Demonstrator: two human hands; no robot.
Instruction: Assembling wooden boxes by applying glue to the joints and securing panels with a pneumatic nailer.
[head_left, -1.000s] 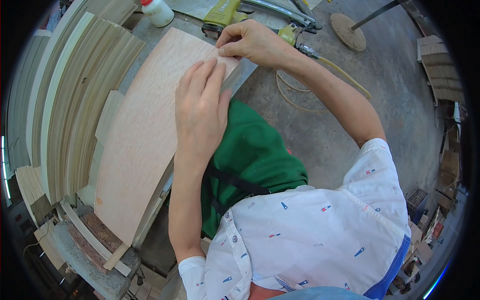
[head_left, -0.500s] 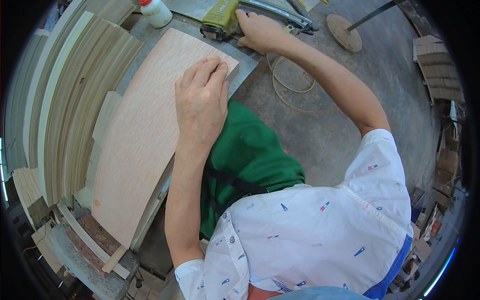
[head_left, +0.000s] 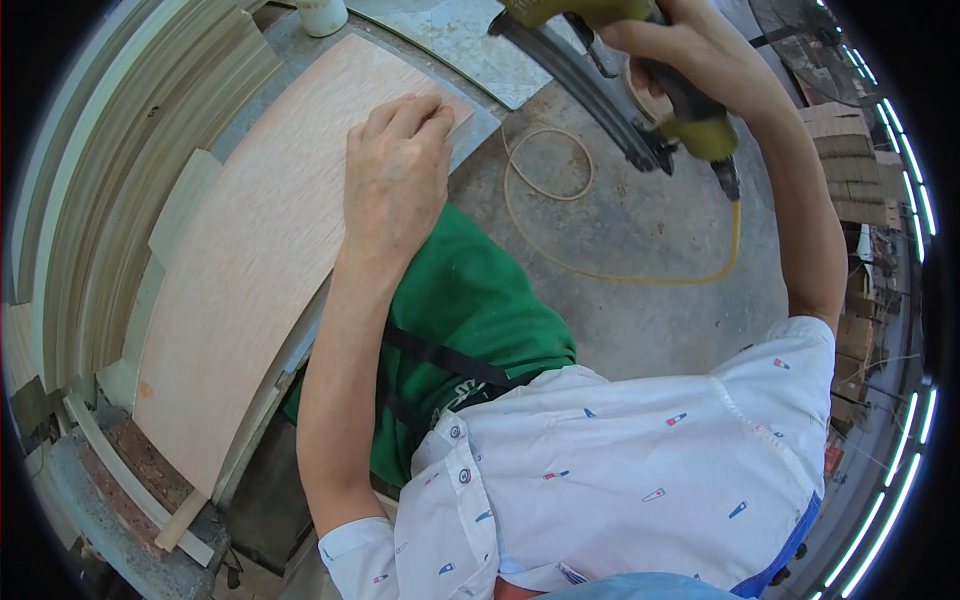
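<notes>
A broad wooden panel (head_left: 250, 230) with one bowed long edge lies on the bench in front of me. My left hand (head_left: 395, 175) rests on it near its far right corner, fingers together and curled at the tips, the thumb hidden past the panel's right edge. Up at the right, my right hand (head_left: 705, 50) is wrapped round the black grip of an olive-green nail gun (head_left: 705, 138). The gun hangs in the air, clear of the panel, its long dark magazine slanting down to the right. Its top is cut off by the picture's edge.
Curved wooden pieces (head_left: 110, 200) stand stacked along the left. A white bottle (head_left: 322, 15) is at the back beside a pale sheet (head_left: 450, 40). A yellow air hose (head_left: 610, 276) runs from the gun and loops over the floor. Thin strips (head_left: 150, 510) lie at the near left.
My right hand has raised the nail gun from the bench's far end and brought it up to the right, turning it. My left hand stays on the panel, its fingers now more curled.
</notes>
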